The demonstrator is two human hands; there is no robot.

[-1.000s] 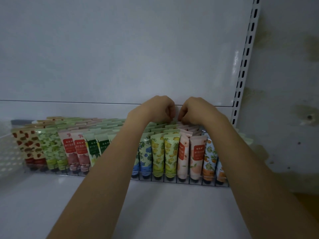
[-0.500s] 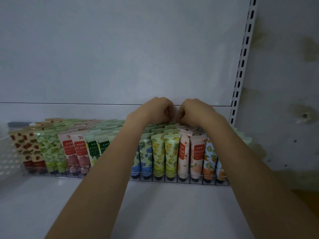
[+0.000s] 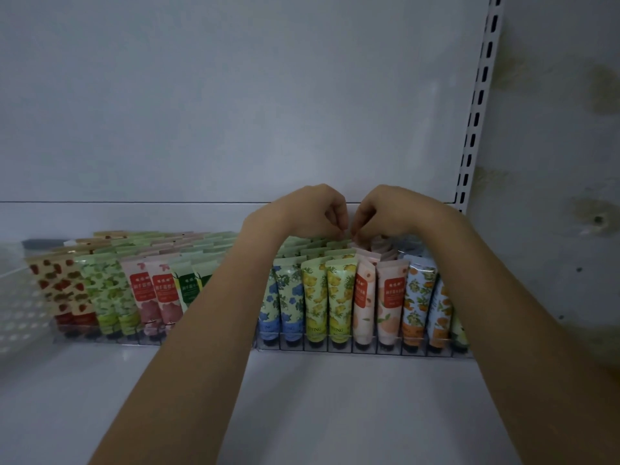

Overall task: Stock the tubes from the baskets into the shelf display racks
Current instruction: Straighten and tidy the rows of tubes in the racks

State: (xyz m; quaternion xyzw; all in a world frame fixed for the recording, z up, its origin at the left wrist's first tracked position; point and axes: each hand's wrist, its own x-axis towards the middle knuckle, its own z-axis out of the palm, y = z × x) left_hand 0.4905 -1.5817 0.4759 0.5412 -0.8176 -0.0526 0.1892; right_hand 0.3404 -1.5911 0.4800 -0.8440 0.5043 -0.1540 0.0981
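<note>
Across the white shelf [image 3: 335,397] the display rack [image 3: 369,351] looks nearly full, its tubes upright on their caps with their long axes vertical, in lanes running front to back. At the far end of the peach tubes [image 3: 389,303], the left hand [image 3: 302,213] and right hand [image 3: 392,213] meet, equally near. Their fingers curl down onto the crimped tops directly beneath. Whether they pinch a tube, I cannot tell.

Colourful printed tubes [image 3: 339,293] stand cap-down, packed in the display rack [image 3: 369,351].
</note>
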